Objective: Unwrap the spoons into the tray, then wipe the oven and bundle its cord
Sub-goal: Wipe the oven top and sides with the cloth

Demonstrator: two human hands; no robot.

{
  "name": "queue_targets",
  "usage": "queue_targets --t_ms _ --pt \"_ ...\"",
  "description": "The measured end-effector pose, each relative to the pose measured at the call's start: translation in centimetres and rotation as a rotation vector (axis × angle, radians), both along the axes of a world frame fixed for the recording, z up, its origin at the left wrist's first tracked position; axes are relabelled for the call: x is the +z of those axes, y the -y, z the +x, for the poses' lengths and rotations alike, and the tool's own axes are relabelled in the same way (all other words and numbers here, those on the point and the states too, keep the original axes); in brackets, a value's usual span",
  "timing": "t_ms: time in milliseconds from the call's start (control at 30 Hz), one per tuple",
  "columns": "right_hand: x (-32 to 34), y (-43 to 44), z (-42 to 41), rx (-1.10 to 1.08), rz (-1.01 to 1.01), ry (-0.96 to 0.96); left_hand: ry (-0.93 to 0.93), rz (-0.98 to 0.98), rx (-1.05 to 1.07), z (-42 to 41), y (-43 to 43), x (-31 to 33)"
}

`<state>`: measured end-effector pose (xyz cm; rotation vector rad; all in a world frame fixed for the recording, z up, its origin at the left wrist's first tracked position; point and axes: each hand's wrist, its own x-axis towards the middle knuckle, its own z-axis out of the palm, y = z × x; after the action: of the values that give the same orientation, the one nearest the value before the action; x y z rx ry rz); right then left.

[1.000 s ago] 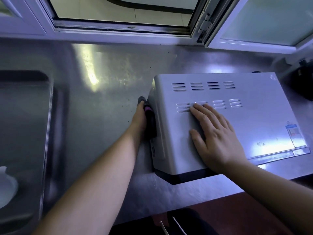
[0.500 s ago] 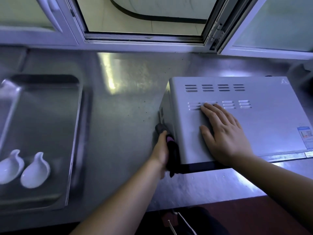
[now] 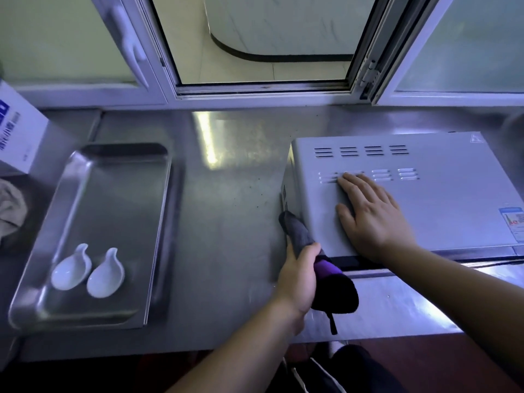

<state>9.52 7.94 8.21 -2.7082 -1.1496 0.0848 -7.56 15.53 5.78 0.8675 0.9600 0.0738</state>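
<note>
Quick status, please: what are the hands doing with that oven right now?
Left hand grips cloth against oven, left side. Right hand flat on top. Two spoons lie in tray.

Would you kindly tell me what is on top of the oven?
The right hand lies flat on the oven, covering some vent slots; a sticker sits near its right edge.

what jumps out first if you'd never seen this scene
The grey oven at right on the steel counter draws the eye first, with the right hand spread flat on its top. At its left side the left hand grips a dark cloth against the oven's near corner. Far left, two white spoons lie side by side in a metal tray.
</note>
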Motion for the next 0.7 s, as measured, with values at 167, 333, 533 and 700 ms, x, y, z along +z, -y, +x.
queue_targets --t_ms 167,333,533,700 --pt "-0.2 0.0 0.1 0.008 -0.014 -0.019 -0.055 -0.001 0.077 -1.2 1.2 2.4" --pt "0.0 0.0 0.8 0.079 -0.030 -0.079 -0.054 -0.021 0.217 -1.8 2.4 5.4" --pt "3.6 3.3 -0.3 0.169 0.186 -0.287 0.146 -0.067 0.455 -2.4 4.2 9.0" --pt "6.7 10.5 -2.4 0.071 0.434 -0.967 0.275 -0.118 0.473 -0.9 8.5 11.7"
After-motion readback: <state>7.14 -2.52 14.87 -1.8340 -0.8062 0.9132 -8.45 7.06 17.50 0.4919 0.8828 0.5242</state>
